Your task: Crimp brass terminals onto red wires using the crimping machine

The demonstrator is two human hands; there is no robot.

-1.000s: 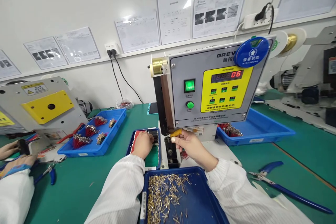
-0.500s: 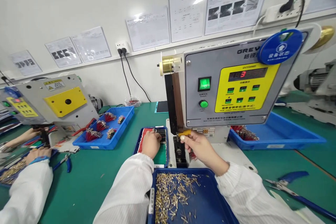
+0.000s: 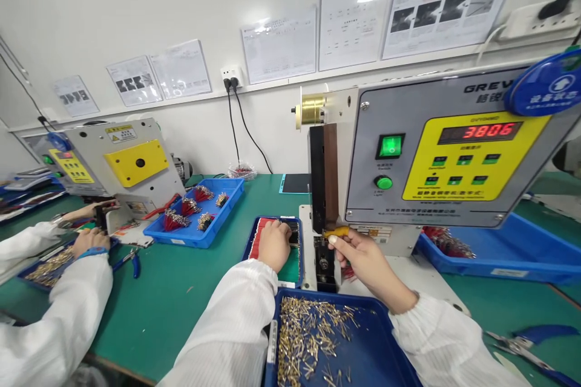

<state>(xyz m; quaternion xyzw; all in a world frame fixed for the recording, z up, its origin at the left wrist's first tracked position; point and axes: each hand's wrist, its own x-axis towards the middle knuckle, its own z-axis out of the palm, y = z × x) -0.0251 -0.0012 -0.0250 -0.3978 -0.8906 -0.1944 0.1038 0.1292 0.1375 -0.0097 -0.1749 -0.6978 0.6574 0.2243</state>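
My left hand (image 3: 273,244) reaches into a small blue tray (image 3: 247,250) of red wires (image 3: 258,239) and black wires (image 3: 295,236). Its fingers are curled down at the black wires, and their tips are partly hidden. My right hand (image 3: 365,260) pinches at the die (image 3: 324,254) of a grey crimping machine (image 3: 390,127). A yellow covering or piece (image 3: 336,233) shows at its index finger; whatever small part lies in the pinch is too small to make out. Loose gold metal terminals (image 3: 308,332) fill the left side of a dark blue tray (image 3: 363,351) below both hands.
At the right stand a blue bin (image 3: 503,254) with red-wired parts and blue-handled pliers (image 3: 535,344). Left lies another blue bin (image 3: 195,236) holding wire bundles. Beyond it, a co-worker's hands (image 3: 91,242) are at a second machine (image 3: 131,157), with more pliers (image 3: 131,261) close by.
The view has swung left, so everything sits further right in the picture. The machine's display now reads 3806, where only a 3 was legible. Both my hands keep their places at tray and die.
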